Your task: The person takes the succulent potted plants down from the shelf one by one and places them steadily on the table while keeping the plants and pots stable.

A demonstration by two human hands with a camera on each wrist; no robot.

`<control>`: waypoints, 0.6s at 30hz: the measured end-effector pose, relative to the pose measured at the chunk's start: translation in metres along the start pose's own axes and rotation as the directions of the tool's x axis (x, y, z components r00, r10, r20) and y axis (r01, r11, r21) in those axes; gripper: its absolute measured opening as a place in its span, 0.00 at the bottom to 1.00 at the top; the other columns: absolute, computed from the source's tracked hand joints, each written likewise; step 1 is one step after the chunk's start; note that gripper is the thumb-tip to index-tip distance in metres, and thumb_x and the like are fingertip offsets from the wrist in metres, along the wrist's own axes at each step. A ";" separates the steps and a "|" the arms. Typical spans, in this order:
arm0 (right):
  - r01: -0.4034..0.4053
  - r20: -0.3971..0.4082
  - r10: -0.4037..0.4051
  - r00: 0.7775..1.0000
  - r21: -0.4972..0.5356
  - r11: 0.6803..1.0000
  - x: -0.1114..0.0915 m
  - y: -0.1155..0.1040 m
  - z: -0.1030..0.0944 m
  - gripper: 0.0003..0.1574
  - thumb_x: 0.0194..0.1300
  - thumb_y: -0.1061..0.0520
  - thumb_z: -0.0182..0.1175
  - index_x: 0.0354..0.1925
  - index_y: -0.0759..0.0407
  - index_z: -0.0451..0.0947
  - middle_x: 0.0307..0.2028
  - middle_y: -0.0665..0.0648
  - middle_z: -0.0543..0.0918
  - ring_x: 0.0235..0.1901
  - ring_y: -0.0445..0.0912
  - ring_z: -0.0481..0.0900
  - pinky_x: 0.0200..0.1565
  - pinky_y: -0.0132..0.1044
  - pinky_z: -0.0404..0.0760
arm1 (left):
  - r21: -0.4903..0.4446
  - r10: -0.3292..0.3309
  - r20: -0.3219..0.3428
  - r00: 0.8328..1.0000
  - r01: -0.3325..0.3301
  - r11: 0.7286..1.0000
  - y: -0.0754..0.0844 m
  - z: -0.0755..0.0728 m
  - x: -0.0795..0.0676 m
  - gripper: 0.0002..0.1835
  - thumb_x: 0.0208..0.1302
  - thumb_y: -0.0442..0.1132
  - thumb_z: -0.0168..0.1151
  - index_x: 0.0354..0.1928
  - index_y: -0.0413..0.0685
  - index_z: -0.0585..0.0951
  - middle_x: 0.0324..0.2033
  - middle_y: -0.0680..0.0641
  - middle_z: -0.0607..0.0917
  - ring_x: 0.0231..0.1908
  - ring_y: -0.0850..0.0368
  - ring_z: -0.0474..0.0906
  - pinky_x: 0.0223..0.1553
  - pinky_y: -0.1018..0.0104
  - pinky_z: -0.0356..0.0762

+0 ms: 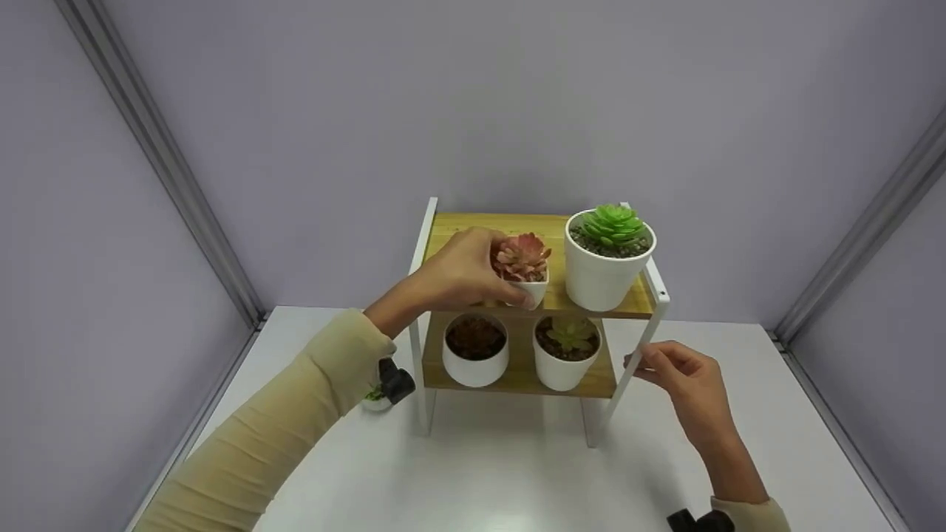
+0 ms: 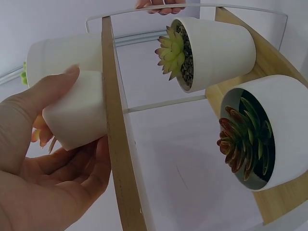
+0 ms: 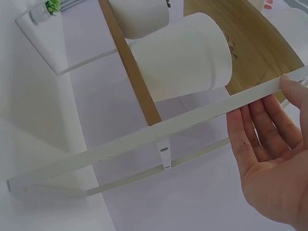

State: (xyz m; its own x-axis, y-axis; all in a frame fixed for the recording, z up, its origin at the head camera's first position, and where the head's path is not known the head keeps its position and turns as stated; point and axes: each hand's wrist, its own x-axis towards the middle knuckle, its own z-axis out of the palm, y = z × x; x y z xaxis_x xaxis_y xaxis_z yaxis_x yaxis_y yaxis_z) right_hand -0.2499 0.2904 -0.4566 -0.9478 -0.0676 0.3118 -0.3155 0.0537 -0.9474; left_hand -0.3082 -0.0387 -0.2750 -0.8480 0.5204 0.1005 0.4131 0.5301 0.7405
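Note:
My left hand [image 1: 462,270] grips a small white pot [image 2: 77,110] with a reddish succulent [image 1: 523,255], thumb on one side and fingers on the other. The pot is at the front of the upper wooden shelf [image 1: 480,222], its base right at the board in the left wrist view. To its right stands a larger white pot [image 1: 602,277] holding a bright green succulent [image 1: 612,224]. My right hand [image 1: 691,388] holds the right front leg [image 3: 197,115] of the white-framed rack, thumb and fingertips on the metal bar.
On the lower shelf [image 1: 521,377] are two round white pots, one with a dark reddish plant [image 2: 245,139], the other with a yellow-green succulent [image 2: 172,53]. A small potted plant [image 1: 377,401] is on the white table [image 1: 488,480], left of the rack. Grey walls surround the table.

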 end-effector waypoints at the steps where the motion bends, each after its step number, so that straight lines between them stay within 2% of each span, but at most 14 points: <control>1: -0.001 -0.001 0.001 1.000 -0.004 1.000 0.000 0.000 0.000 0.19 0.73 0.57 0.55 0.47 0.75 0.78 0.41 0.58 0.86 0.46 0.51 0.86 0.51 0.36 0.84 | -0.004 0.006 0.002 1.000 -0.006 1.000 0.000 0.000 0.000 0.20 0.42 0.43 0.81 0.39 0.52 0.83 0.34 0.52 0.87 0.32 0.62 0.79 0.36 0.70 0.77; 5: -0.007 0.000 0.007 1.000 -0.008 1.000 0.001 0.000 0.001 0.19 0.73 0.57 0.55 0.47 0.75 0.78 0.41 0.58 0.86 0.47 0.55 0.85 0.51 0.36 0.84 | -0.018 0.011 0.004 1.000 -0.011 1.000 -0.002 -0.001 0.000 0.18 0.43 0.42 0.81 0.37 0.53 0.84 0.31 0.53 0.86 0.30 0.63 0.78 0.33 0.71 0.76; 12: -0.014 -0.010 0.013 1.000 -0.016 1.000 0.001 0.000 0.001 0.19 0.73 0.56 0.56 0.47 0.74 0.78 0.41 0.55 0.87 0.45 0.46 0.87 0.51 0.36 0.84 | -0.015 0.010 0.004 1.000 -0.010 1.000 -0.003 0.000 0.001 0.18 0.43 0.43 0.81 0.37 0.52 0.84 0.30 0.53 0.86 0.29 0.63 0.77 0.33 0.71 0.75; 18: -0.011 -0.014 0.010 1.000 -0.023 1.000 0.000 0.001 0.001 0.19 0.73 0.56 0.55 0.47 0.74 0.78 0.41 0.56 0.87 0.45 0.46 0.87 0.51 0.35 0.84 | -0.012 0.012 0.006 1.000 -0.012 1.000 -0.002 0.000 0.003 0.19 0.44 0.43 0.81 0.38 0.51 0.84 0.32 0.52 0.86 0.30 0.63 0.77 0.34 0.71 0.75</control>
State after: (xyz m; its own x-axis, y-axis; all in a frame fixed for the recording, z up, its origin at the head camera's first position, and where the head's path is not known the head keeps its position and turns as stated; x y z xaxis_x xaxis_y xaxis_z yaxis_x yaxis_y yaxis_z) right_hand -0.2505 0.2898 -0.4574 -0.9516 -0.0530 0.3028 -0.3063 0.0777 -0.9488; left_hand -0.3116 -0.0383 -0.2767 -0.8411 0.5305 0.1054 0.4189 0.5156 0.7474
